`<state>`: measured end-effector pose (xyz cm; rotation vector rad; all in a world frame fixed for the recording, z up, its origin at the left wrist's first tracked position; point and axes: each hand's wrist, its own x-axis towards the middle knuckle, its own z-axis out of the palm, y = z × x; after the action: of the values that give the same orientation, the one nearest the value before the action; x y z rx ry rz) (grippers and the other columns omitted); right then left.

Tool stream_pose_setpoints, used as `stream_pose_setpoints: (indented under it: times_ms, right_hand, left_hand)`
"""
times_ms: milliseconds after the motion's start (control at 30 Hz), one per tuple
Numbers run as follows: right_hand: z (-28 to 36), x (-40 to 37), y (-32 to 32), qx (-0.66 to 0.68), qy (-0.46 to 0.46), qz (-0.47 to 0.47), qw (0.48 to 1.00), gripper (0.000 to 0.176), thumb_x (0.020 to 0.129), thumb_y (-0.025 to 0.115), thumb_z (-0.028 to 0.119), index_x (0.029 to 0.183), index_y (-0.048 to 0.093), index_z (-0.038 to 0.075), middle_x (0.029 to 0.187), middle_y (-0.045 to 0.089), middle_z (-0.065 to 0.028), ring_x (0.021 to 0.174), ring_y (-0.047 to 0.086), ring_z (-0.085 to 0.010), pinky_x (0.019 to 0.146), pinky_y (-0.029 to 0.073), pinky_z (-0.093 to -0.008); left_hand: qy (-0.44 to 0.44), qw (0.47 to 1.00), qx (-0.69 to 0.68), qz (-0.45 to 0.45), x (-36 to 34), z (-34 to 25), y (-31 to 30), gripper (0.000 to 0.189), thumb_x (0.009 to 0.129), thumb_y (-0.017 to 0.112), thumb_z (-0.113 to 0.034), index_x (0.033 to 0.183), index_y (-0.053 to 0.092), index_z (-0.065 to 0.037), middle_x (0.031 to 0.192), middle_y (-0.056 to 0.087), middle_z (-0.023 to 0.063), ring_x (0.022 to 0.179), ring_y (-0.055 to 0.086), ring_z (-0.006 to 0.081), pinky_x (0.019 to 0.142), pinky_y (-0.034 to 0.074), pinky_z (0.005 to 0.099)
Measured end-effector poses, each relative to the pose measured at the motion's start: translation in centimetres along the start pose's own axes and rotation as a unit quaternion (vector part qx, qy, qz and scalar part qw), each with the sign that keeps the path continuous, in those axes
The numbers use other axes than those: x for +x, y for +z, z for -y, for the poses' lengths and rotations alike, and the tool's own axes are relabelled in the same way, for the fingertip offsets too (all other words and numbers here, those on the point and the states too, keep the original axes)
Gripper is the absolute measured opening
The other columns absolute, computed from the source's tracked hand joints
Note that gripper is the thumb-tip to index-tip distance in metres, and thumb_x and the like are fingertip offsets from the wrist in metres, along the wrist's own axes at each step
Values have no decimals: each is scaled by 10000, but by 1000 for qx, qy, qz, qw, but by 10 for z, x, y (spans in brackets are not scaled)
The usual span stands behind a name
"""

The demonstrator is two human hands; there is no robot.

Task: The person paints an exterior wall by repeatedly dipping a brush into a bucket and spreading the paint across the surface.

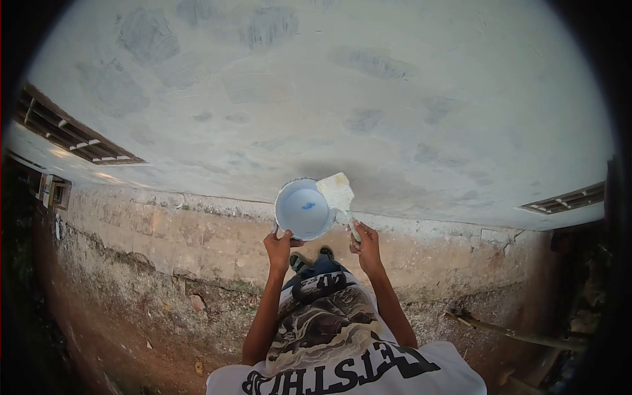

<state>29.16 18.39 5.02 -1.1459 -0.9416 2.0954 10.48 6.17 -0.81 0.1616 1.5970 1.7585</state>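
My left hand (279, 247) is closed on the near left rim of a round bucket (287, 209), with the thumb over the edge. Inside the bucket is pale blue-white paint, with a darker blue streak (307, 206) near the middle. In my right hand (366, 245) is the handle of a wide paintbrush (336, 193). Its broad, whitish head points up and left, overlapping the bucket's right rim in this view. Both hands are out in front of my body, close to the wall.
A whitish wall (421, 131) with grey patches rises ahead, with slatted vents (79, 135) at left and right (566, 199). Below it runs a worn ledge (164, 237). My sandalled feet (299, 263) stand there. A long pole (520, 336) lies at lower right.
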Motion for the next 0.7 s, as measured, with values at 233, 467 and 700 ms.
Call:
stream_pose_setpoints:
  times_ms: [233,467,700]
  right_hand:
    - [20,10,-15,1,-4,-23,1000,263,958,520,257,900,589,11,550,367,47,423,269,-33,414,205,-211]
    - [13,46,7,17,52,-60,997,272,942,478,257,929,593,12,553,374,33,420,278,-56,412,224,-238]
    - [77,82,64,79,-2,-98,992,250,929,448,216,922,574,1,554,356,41,408,249,-70,400,211,-249]
  left_hand:
    - [-41,997,-58,-16,7,4,5,343,851,537,6,1060,402,241,786,626,265,574,670,333,539,602,358]
    - [-68,997,-40,-2,20,0,-24,356,859,537,7,1087,393,239,798,625,259,585,674,326,544,605,358]
    - [-59,998,18,27,39,-3,-84,326,861,534,11,1095,422,208,754,634,234,569,671,321,522,589,358]
